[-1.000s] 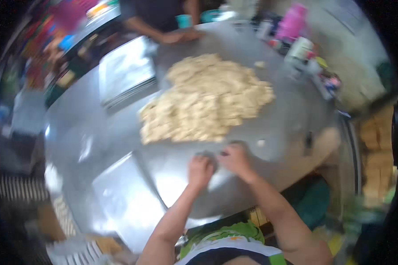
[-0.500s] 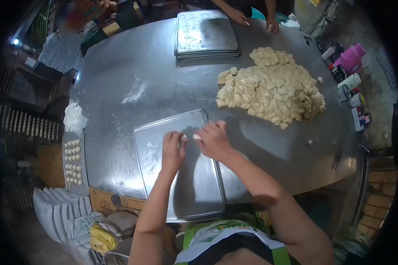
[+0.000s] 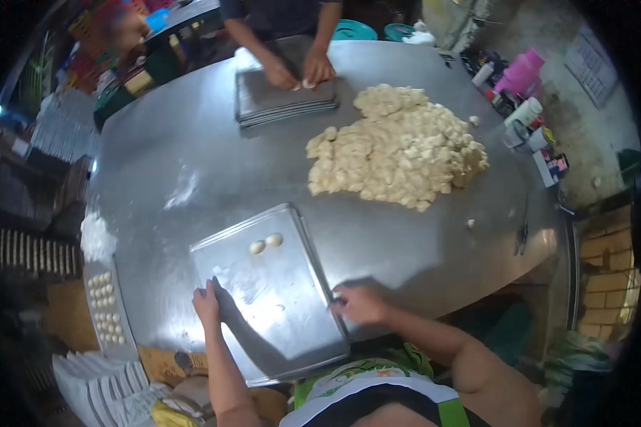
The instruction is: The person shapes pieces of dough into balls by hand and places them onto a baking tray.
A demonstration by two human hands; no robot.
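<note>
A shallow metal baking tray (image 3: 292, 327) lies on the steel table in front of me. Two smooth dough balls (image 3: 257, 247) (image 3: 273, 240) sit side by side near its far edge. My left hand (image 3: 206, 304) is at the tray's left rim, its fingers closed on the edge. Beside the right rim is my right hand (image 3: 362, 303), smeared by motion; whether its fingers grip the rim is unclear. Beyond the tray, to the right, spreads a large heap of cut dough pieces (image 3: 399, 153).
Across the table (image 3: 149, 164), a co-worker's hands (image 3: 299, 75) hold small dough pieces over stacked trays (image 3: 285, 107). White flour (image 3: 96, 237) and a narrow tray of dough balls (image 3: 107, 309) are at the left. Bottles and a pink jug (image 3: 521, 73) line the right edge.
Two dough balls now lie on the tray where my hands held dough pieces. My hands have parted to the tray's sides. The view has shifted, and the co-worker's hands are over the stacked trays.
</note>
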